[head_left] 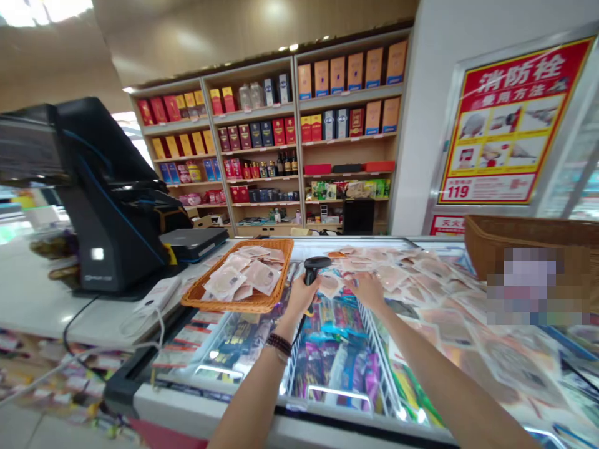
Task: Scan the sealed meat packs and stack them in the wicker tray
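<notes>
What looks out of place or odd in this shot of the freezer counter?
A pixelated patch covers part of the woven basket at right, hiding whatever is there. Flat pink packs also lie scattered and overlapping across the chest freezer, not stacked in rows.

Two hands, one barcode scanner, one wicker tray at left, one checkout terminal beyond it, one freezer chest, one red poster at far right.

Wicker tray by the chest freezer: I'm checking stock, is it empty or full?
Loaded: the wicker tray holds a loose pile of flat pink sealed packets.
</notes>
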`<state>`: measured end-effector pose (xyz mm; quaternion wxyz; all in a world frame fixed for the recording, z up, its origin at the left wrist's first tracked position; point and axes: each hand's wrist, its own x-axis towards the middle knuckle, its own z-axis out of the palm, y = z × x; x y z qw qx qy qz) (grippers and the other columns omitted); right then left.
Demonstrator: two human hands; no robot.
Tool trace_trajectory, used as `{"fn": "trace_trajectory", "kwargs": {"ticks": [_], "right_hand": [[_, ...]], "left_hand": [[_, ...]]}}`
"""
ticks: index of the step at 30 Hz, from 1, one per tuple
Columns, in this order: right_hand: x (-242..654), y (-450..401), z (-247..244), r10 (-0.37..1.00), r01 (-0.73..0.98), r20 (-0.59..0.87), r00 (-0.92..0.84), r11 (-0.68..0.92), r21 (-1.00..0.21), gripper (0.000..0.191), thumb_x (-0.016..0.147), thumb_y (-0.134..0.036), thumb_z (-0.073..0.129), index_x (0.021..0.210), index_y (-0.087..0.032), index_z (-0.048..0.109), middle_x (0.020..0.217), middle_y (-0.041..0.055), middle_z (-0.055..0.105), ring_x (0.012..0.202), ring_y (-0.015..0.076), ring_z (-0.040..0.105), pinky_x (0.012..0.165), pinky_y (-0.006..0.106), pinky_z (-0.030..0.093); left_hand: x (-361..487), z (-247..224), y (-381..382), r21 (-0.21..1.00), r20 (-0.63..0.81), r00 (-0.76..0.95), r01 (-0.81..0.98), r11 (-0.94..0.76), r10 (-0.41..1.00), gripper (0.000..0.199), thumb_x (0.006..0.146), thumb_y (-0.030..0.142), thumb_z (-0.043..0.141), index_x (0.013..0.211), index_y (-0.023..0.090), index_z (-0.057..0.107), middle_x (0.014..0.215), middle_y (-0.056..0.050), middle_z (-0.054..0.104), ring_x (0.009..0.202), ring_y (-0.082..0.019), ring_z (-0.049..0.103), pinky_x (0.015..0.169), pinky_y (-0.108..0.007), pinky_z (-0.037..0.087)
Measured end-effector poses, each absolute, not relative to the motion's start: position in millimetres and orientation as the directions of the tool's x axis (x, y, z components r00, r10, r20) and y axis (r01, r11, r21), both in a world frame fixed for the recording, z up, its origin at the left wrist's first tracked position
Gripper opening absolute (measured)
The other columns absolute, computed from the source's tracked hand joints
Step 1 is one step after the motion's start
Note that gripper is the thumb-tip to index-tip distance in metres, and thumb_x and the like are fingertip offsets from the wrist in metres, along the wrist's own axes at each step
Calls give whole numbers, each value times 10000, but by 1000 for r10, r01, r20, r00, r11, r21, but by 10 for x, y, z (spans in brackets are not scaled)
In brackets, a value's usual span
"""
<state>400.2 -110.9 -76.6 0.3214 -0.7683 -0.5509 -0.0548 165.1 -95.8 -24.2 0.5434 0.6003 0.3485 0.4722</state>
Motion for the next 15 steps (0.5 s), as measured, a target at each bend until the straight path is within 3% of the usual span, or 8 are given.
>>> {"fn": "trace_trajectory", "kwargs": {"ticks": [3, 6, 11, 15], "right_hand": [[3781, -1100, -798, 838, 915, 429, 337, -183, -361, 581, 847, -676, 798, 1211, -223, 787, 1376, 189, 723, 1338, 414, 613, 1117, 532, 466], [3649, -1022, -791, 862, 917, 397, 315, -170, -360, 719, 772, -689, 858, 1280, -195, 737, 1416, 205, 688, 1377, 409, 594, 1128, 493, 461], [3722, -890, -840, 875, 879, 371, 311, -115, -464, 564, 701, -551, 919, 1111, -216, 726, 1298, 161, 756, 1301, 397, 659, 1064, 460, 507], [3876, -837, -920, 825, 661, 380, 419, 9, -750, 363, 772, -487, 794, 1010, -243, 669, 951, 61, 811, 928, 323, 768, 852, 424, 580]], "left_hand": [[1690, -437, -914, 992, 128, 321, -49, -119, 938, 481, 725, 555, 908, 732, 232, 552, 459, 80, 499, 347, -87, 413, 442, -255, 517], [1660, -550, -862, 992, 127, 324, -32, -123, 938, 455, 732, 547, 907, 756, 235, 577, 448, 75, 512, 344, -109, 442, 450, -269, 527], [1629, -579, -866, 988, 144, 316, 1, -152, 938, 475, 723, 569, 914, 782, 242, 574, 451, 73, 505, 360, -129, 471, 460, -283, 546], [1656, -556, -920, 990, 134, 316, 7, -144, 939, 472, 722, 579, 906, 825, 228, 607, 500, 68, 534, 378, -128, 492, 463, -286, 558]]}}
